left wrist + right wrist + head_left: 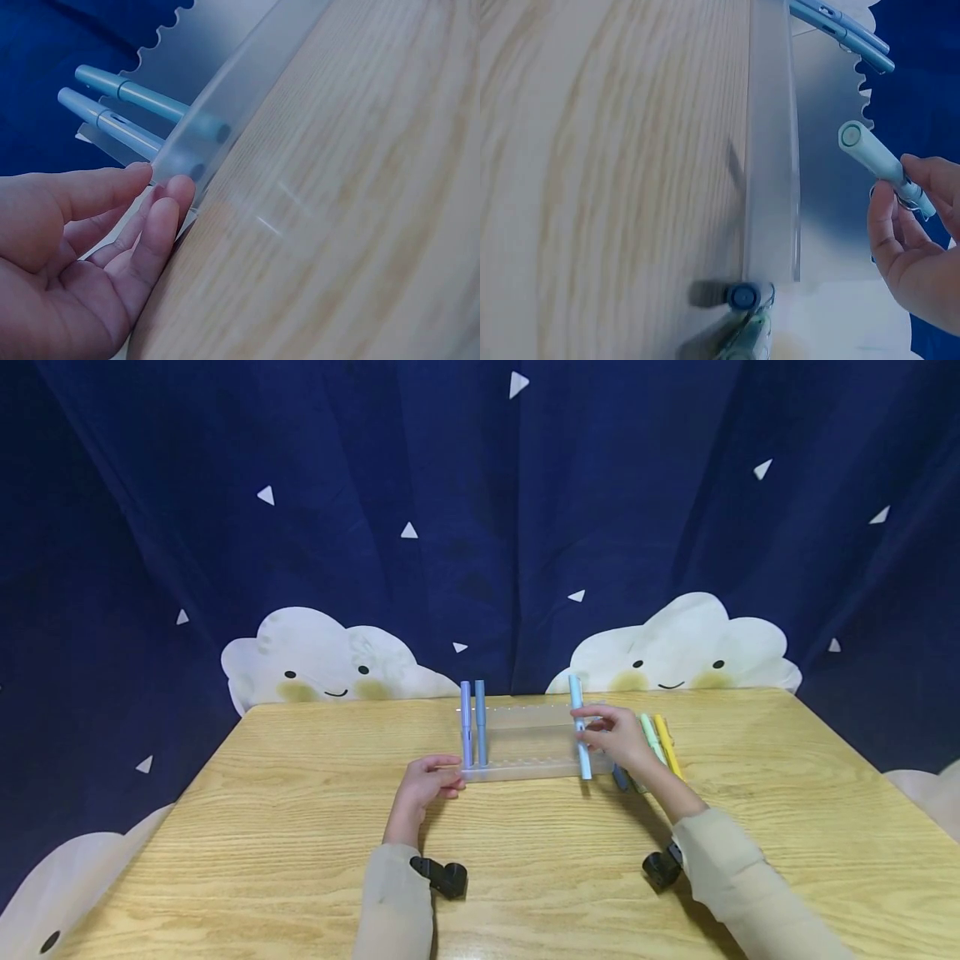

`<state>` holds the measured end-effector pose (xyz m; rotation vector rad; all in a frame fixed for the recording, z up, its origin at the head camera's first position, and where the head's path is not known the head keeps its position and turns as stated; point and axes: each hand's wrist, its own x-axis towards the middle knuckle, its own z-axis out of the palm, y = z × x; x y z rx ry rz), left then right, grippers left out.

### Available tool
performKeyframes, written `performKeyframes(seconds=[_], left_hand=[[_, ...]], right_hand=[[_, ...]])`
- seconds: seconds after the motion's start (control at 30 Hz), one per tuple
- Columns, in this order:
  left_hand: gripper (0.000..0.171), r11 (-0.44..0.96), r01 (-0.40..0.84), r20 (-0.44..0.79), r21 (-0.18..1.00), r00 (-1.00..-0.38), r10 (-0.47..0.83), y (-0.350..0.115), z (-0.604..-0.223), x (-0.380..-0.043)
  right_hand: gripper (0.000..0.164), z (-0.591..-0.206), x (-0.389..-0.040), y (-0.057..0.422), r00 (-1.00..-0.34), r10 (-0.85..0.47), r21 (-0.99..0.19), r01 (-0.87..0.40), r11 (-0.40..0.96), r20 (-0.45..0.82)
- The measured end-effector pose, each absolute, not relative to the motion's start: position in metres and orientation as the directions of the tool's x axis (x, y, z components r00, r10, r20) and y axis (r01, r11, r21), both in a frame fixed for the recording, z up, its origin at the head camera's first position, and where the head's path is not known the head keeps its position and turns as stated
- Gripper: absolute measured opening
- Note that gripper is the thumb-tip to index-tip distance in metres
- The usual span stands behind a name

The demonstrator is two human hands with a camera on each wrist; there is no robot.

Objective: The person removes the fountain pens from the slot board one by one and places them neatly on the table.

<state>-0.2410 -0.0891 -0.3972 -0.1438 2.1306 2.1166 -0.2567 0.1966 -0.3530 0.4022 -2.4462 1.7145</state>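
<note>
A clear plastic pen rack (525,770) with notched edges stands on the table. Two capped pens lean in its left end: a purple one (467,727) and a blue one (482,727). My left hand (423,783) holds the rack's near left corner, fingertips bent at its edge (196,150). Over the rack's right part, my right hand (617,739) pinches a light blue pen (576,693) between thumb and fingers. That pen (874,156) is tilted, one end toward the right wrist camera, and overlaps the rack in the head view.
Right of the rack lie several more pens, among them a dark blue one (620,777), a light green one (651,737) and a yellow one (667,745). Behind the wooden table (285,793) hangs a dark blue curtain (465,527) with clouds printed on it.
</note>
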Motion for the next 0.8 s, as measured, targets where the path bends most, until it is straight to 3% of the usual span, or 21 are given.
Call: performKeyframes(seconds=[0.23,0.8], left_hand=[[0.023,0.009,-0.175,-0.175,0.985,-0.984,0.023,-0.089,-0.397,-0.241],[0.023,0.009,-0.178,-0.178,0.984,-0.984,0.027,-0.089,-0.397,-0.243]], right_hand=[[0.031,-0.355,-0.255,0.212,-0.959,-0.137,-0.912,-0.279,0.301,0.248],[0.034,-0.355,-0.248,0.250,-0.973,-0.106,-0.876,-0.230,0.424,0.204]])
